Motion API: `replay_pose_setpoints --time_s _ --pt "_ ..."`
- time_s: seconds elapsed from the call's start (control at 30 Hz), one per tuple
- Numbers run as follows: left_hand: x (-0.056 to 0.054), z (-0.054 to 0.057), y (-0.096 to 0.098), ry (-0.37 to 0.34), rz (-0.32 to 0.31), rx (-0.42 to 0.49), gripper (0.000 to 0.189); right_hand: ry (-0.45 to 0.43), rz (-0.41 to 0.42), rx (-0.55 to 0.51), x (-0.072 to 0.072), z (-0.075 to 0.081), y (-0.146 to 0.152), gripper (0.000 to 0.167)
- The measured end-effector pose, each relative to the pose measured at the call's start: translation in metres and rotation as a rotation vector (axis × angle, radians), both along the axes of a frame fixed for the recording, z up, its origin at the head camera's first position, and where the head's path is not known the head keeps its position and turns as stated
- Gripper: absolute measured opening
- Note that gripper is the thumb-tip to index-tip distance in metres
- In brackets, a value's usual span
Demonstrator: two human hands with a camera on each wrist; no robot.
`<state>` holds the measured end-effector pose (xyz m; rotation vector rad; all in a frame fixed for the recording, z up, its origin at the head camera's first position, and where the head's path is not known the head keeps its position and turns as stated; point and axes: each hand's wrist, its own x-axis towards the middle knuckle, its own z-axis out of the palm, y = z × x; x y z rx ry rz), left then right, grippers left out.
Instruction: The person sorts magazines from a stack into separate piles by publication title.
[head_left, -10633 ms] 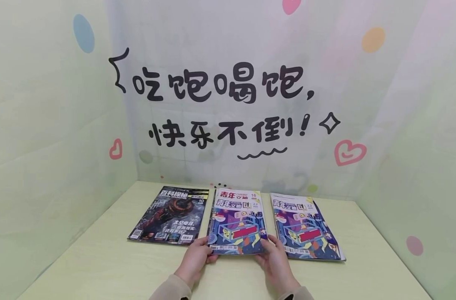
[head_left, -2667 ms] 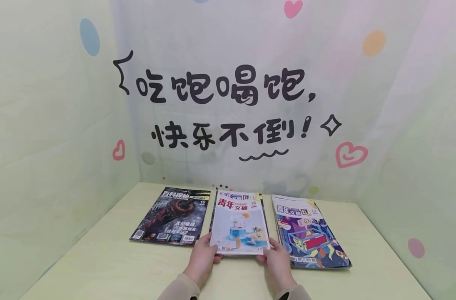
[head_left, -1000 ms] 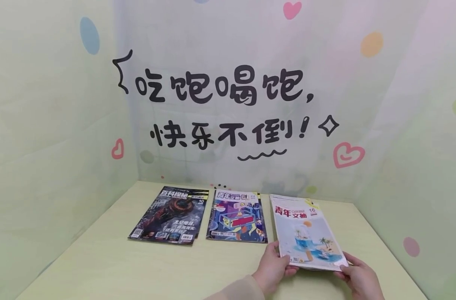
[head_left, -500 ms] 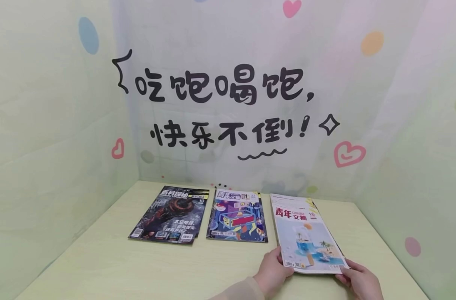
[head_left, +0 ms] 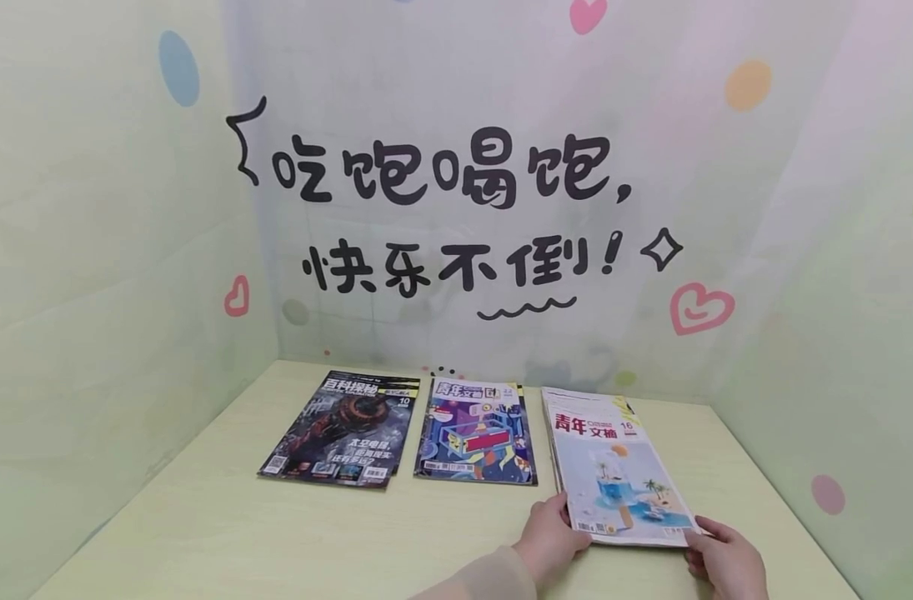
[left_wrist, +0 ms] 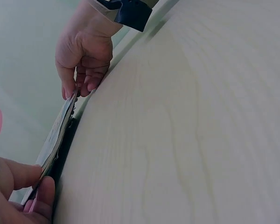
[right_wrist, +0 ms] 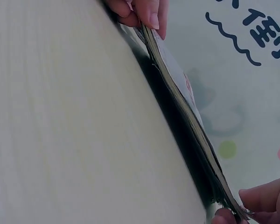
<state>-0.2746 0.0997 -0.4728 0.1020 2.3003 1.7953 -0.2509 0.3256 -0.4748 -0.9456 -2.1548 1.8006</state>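
Observation:
The right-hand stack of magazines (head_left: 623,467) has a pale cover on top with palm trees and blue water. My left hand (head_left: 552,540) pinches its near left corner, thumb above and fingers below. At the near right corner my right hand (head_left: 726,560) pinches in the same way. In the right wrist view the magazines' page edges (right_wrist: 189,119) run between both hands, with a dark shadow beneath. The left wrist view shows the stack's edge (left_wrist: 60,130) from the side. How many magazines are gripped is hidden.
A purple-covered magazine (head_left: 474,433) lies in the middle on the pale wooden table (head_left: 298,542). A dark-covered magazine (head_left: 341,429) lies to its left, with another edge showing beneath. A printed cloth wall (head_left: 441,333) stands close behind.
The palm-tree magazine, held at the middle pile 2.7 seconds ago, moved right onto the right-hand pile, leaving the purple cover showing in the middle. Over the last second, the hands shifted only slightly.

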Motion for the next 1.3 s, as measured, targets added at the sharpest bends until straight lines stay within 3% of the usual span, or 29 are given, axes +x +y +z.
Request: replay_pose_setpoints --time_s 0.07,0.2,0.3,0.37,0.57,0.8,1.03,1.3 --pt "0.001 0.002 -0.002 -0.026 -0.006 0.014 0.06 -0.012 0.022 0.063 0.001 0.003 0.0 0.048" --pt "0.002 0.007 -0.007 -0.069 -0.01 0.029 0.053 0.002 0.072 0.288 0.007 0.01 0.0 0.049" --pt "-0.001 0.01 -0.013 -0.045 -0.006 0.017 0.053 0.046 0.077 0.42 0.01 0.018 -0.003 0.048" --pt "-0.005 0.012 -0.02 -0.015 -0.001 0.004 0.054 0.069 0.076 0.431 0.01 0.024 -0.009 0.048" --pt "-0.021 0.017 -0.054 0.064 0.004 -0.016 0.054 0.136 0.141 0.363 0.002 0.038 -0.039 0.048" --pt "-0.031 0.023 -0.094 0.077 0.054 -0.011 0.052 0.163 0.284 0.248 -0.014 0.048 -0.086 0.048" --pt "-0.04 0.024 -0.128 0.082 0.137 -0.007 0.051 0.179 0.355 0.207 -0.031 0.047 -0.131 0.045" --pt "-0.048 0.019 -0.159 0.16 0.237 -0.163 0.046 0.212 0.422 0.139 -0.049 0.029 -0.172 0.046"
